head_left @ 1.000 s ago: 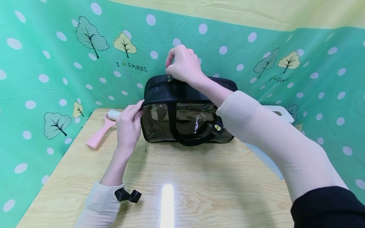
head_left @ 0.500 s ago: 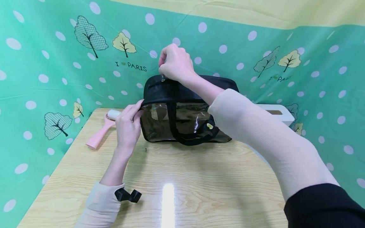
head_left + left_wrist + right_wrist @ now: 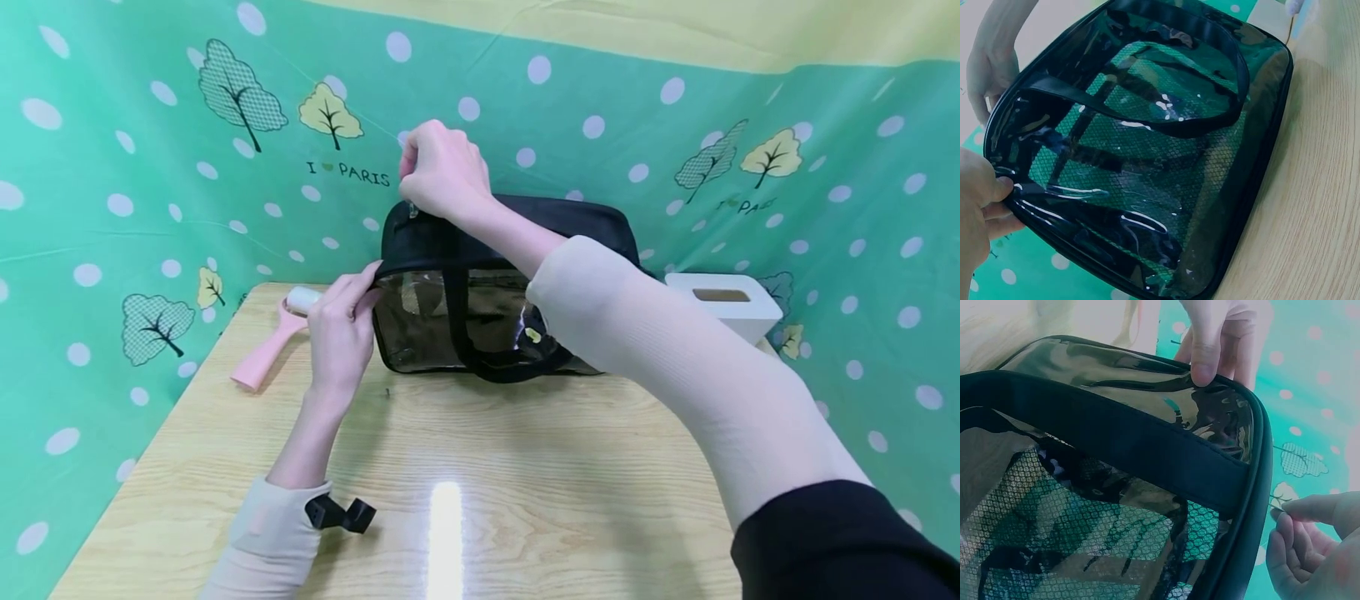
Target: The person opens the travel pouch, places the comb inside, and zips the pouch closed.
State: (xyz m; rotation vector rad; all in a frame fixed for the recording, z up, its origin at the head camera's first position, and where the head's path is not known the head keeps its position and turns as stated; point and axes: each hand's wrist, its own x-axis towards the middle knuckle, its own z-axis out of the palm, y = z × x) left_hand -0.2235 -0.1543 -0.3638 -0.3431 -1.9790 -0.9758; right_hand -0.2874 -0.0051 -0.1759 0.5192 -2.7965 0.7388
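Observation:
A black bag with see-through smoky sides (image 3: 420, 333) stands upright at the back of the table, its dark handle (image 3: 461, 333) hanging over the front. My left hand (image 3: 337, 333) pinches the bag's upper left corner between thumb and fingers; the left wrist view shows the thumb (image 3: 1001, 187) on the edge piping. Over the bag's top, my right hand (image 3: 446, 171) pinches a small metal zipper pull (image 3: 412, 210) near the left end. In the right wrist view that hand (image 3: 1310, 544) has thumb and forefinger together beside the bag's rim. Mesh (image 3: 1041, 512) shows through the clear side.
Left of the bag lies a pink-handled lint roller (image 3: 262, 354) with a white roll. A white box with an oblong slot (image 3: 723, 300) stands at the back right, partly behind my right sleeve. A green patterned cloth (image 3: 225, 192) hangs close behind the bag.
My right hand has moved left along the bag's top with the zipper pull. More of the white box shows as the right arm shifts left. My left hand stays at the corner.

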